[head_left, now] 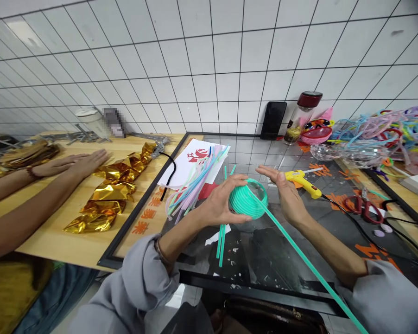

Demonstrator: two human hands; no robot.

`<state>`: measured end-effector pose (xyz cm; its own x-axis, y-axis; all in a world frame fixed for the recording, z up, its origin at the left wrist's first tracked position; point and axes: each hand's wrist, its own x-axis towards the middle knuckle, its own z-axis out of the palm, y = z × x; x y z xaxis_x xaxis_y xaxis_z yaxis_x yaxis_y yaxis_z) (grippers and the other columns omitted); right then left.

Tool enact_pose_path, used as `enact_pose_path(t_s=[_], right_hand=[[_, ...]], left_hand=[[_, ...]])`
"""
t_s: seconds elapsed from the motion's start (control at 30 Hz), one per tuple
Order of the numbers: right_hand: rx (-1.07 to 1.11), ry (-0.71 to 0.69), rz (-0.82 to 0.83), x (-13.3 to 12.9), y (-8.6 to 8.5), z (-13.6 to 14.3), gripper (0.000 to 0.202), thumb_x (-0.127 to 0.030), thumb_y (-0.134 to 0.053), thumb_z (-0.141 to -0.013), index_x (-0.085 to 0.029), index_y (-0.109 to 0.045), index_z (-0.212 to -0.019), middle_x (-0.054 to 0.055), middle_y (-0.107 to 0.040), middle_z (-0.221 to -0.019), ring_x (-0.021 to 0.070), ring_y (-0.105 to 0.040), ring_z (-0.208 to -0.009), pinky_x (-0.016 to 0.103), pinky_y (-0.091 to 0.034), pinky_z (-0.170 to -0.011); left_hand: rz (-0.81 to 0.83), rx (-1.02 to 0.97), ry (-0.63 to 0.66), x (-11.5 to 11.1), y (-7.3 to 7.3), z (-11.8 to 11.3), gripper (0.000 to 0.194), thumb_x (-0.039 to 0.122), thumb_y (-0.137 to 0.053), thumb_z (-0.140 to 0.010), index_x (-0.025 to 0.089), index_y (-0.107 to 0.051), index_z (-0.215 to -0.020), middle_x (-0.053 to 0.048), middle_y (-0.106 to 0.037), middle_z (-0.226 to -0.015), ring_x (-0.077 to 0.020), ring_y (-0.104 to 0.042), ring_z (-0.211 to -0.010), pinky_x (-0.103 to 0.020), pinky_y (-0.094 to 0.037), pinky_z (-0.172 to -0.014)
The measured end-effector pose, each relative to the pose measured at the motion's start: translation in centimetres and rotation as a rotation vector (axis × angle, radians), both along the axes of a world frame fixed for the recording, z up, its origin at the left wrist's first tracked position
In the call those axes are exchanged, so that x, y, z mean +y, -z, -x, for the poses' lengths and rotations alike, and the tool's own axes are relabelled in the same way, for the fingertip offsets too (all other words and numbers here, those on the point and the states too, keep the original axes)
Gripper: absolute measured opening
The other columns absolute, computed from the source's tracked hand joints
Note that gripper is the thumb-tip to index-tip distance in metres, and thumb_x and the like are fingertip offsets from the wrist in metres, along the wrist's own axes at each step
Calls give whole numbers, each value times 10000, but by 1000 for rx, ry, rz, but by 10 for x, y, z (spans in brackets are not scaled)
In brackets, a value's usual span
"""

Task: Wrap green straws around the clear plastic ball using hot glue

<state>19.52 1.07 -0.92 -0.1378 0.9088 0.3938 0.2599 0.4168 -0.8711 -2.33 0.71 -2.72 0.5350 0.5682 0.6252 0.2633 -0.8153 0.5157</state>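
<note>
My left hand [218,202] grips a rounded, green coil [242,207] that looks wound from chenille stem around a clear form. Its loose tail, a long green stem [306,260], runs from the coil toward the lower right, past my right forearm. My right hand [288,197] is raised just right of the coil, apart from it, with its fingers stretched out and nothing visible in them. Beyond that hand lies a yellow glue gun [308,184] with its nozzle to the right. Cut green stems [221,248] lie on the dark glass tabletop below my left hand.
Pastel chenille stems [195,183] cover part of a white printed sheet [176,164]. A black phone [274,120] and glass bottle [295,123] stand by the wall. Red-handled scissors [364,204] and a stem heap [386,134] are rightward. A co-worker's hands [87,164] rest beside gold foil [108,192].
</note>
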Motion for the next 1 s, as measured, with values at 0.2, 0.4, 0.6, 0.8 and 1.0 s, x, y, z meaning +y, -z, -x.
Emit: enact_pose_path(t_s=[0.2,0.4,0.6,0.8,1.0], right_hand=[[-71,-68,18,-2,8,1,661,-723,-333,-963,-246,-772,-1091,103,-623,-1386,283,-539,-1334,524,-388,-1152],[-105,-109,-33,-6,16,-1,628,-677,-340,-987,-239,-712,-1241,119,-601,-1401,271,-500,-1371,519,-375,-1163],[-134,-122,-59,-9,17,-2,579,-628,-326,-1012,-260,-674,-1292,100,-617,-1380,257,-508,-1361,528,-366,-1175],[-107,-113,-75,-13,19,-2,507,-560,-369,-1024,-258,-637,-1331,92,-631,-1374,251,-521,-1342,524,-383,-1166],[-93,-96,-91,-14,20,-3,469,-533,-381,-1028,-265,-648,-1305,85,-647,-1337,249,-535,-1315,517,-387,-1159]], left_hand=[[78,3,20,-1,-2,3,807,406,-853,-697,238,-419,-1357,-196,-499,-1442,-367,-500,-1392,-621,-429,-1131],[118,17,12,-1,2,4,846,421,-863,-685,239,-390,-1362,-209,-457,-1472,-369,-468,-1418,-631,-412,-1144],[81,-12,15,1,6,-1,875,464,-872,-669,252,-373,-1356,-202,-459,-1452,-366,-495,-1393,-622,-435,-1124],[105,-30,11,0,4,-2,836,416,-873,-668,255,-390,-1330,-190,-478,-1441,-366,-511,-1376,-619,-429,-1123],[130,-27,-12,0,3,-2,835,433,-878,-650,262,-402,-1315,-182,-490,-1436,-371,-520,-1364,-620,-434,-1114]])
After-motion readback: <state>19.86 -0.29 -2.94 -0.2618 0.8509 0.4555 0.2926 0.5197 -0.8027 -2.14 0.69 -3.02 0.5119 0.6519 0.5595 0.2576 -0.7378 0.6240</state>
